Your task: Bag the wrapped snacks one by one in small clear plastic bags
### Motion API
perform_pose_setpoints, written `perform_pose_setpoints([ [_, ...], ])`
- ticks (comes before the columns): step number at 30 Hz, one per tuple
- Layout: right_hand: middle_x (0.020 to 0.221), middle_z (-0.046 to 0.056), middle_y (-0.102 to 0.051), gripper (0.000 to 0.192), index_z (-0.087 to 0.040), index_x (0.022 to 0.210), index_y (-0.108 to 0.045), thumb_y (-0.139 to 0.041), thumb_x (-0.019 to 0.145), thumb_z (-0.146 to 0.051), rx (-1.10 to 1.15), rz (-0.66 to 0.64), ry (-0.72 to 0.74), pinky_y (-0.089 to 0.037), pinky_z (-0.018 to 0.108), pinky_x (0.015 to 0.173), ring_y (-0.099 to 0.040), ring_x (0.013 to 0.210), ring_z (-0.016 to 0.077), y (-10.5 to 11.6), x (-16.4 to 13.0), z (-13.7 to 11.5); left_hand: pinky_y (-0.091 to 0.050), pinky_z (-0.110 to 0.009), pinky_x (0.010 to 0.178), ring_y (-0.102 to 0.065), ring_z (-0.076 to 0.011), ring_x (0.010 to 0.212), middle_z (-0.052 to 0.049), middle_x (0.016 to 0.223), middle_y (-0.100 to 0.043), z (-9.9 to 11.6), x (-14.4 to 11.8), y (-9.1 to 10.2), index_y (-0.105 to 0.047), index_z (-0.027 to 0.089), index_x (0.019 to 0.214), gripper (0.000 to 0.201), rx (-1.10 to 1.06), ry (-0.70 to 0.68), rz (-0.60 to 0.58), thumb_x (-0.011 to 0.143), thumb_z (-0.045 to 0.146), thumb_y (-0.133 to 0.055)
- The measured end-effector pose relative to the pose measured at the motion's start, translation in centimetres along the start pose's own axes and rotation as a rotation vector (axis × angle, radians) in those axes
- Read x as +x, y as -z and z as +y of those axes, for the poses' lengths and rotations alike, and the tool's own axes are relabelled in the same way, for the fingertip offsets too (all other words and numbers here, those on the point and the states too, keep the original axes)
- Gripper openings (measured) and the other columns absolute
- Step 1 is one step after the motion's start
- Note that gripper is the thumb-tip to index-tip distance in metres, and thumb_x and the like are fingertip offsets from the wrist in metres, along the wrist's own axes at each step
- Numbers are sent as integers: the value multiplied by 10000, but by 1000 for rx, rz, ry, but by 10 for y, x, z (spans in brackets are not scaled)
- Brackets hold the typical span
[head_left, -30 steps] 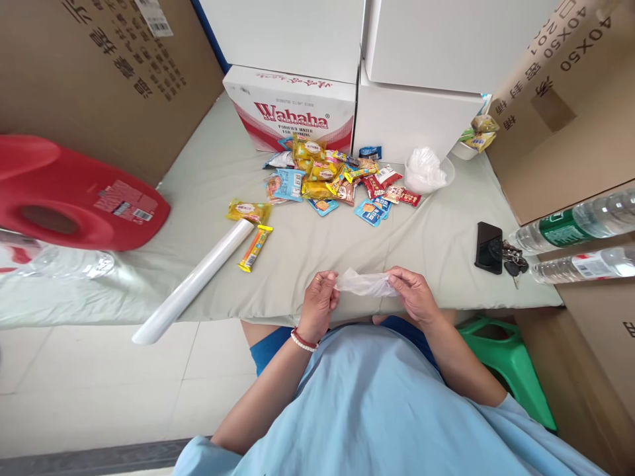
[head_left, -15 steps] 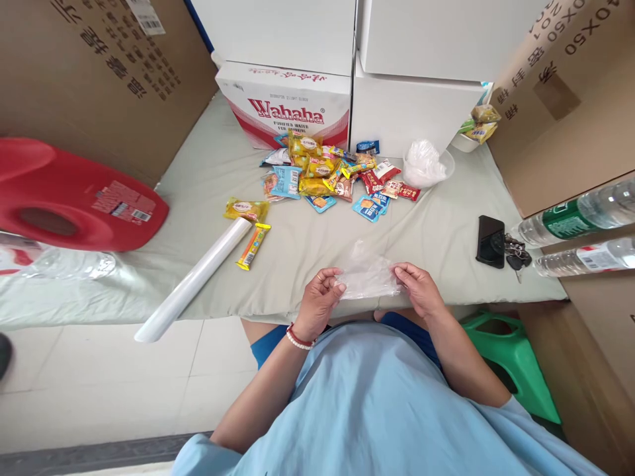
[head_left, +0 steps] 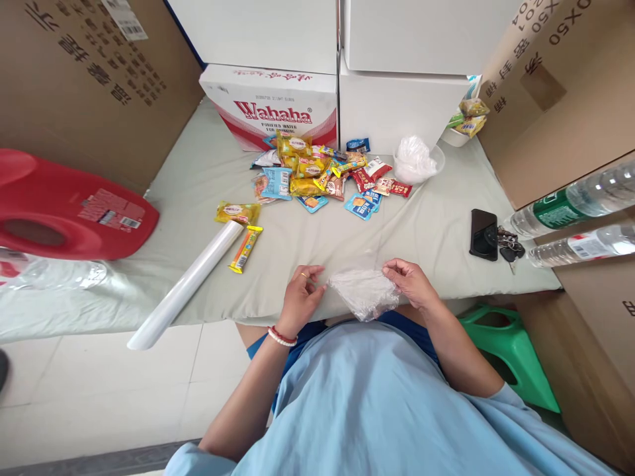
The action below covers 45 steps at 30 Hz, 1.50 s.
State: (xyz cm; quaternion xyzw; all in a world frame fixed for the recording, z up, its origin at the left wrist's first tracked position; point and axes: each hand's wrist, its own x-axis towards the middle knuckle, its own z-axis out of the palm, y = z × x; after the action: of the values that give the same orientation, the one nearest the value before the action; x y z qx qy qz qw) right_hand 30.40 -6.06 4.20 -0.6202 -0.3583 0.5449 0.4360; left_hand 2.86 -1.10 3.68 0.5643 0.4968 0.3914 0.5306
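Observation:
A crumpled clear plastic bag hangs at the table's front edge, just above my lap. My right hand pinches its right side between thumb and fingers. To the left of the bag, my left hand has its thumb and index finger apart, with a small gap between the fingertips and the plastic. A white-and-red beaded bracelet circles the left wrist. Beyond the hands lies a pile of wrapped snacks, with a small yellow snack bar nearer the left hand.
A white plastic roll sticks out over the front edge. At left stands a red jug. A bowl holds crumpled plastic; a phone, keys and water bottles lie right. Boxes line the back.
My left hand has let go of the bag and drawn away to the left. The bag now droops lower from my right hand. The view has shifted slightly.

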Motion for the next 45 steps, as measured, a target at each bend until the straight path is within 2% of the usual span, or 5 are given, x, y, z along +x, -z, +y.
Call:
perform_pose_setpoints([
  [13,701,-44,-520,443,-237,908,-635,-834,716,-584,123,107,12,-295,225,419,-390,535,98,-26,-9,-8,-421,-377,890,-583,-250,875,-77,864,-657,24,-17,-71,-752,247,846,88,180,-224,-214,831,334,-759],
  [24,701,-18,-571,387,-206,848,-712,-847,712,-542,53,77,77,-377,253,531,-430,601,111,8,-11,-3,-408,-226,637,-552,-113,729,0,876,-711,1,3,-31,-719,204,808,249,-489,232,286,755,428,-814],
  [33,899,56,-637,415,-204,983,-701,-682,860,-599,-436,255,282,-492,320,650,-566,759,183,28,-6,-12,-493,-230,638,-643,-115,741,-43,887,-735,14,7,-11,-763,173,952,307,-927,328,292,746,387,-843],
  [39,1156,111,-649,437,-232,1191,-677,-664,929,-581,-729,119,824,-491,452,979,-576,1083,266,-33,-12,-39,-505,-231,688,-663,-125,802,-61,976,-767,23,-5,-31,-795,190,960,331,-826,281,204,738,426,-859],
  [45,1023,68,-693,212,-251,985,-726,-604,1005,-424,-588,3,872,-482,424,960,-574,1010,232,-94,4,-49,-501,-231,715,-667,-129,844,-47,1007,-772,28,-16,-39,-798,204,926,294,-721,201,225,768,447,-850],
])
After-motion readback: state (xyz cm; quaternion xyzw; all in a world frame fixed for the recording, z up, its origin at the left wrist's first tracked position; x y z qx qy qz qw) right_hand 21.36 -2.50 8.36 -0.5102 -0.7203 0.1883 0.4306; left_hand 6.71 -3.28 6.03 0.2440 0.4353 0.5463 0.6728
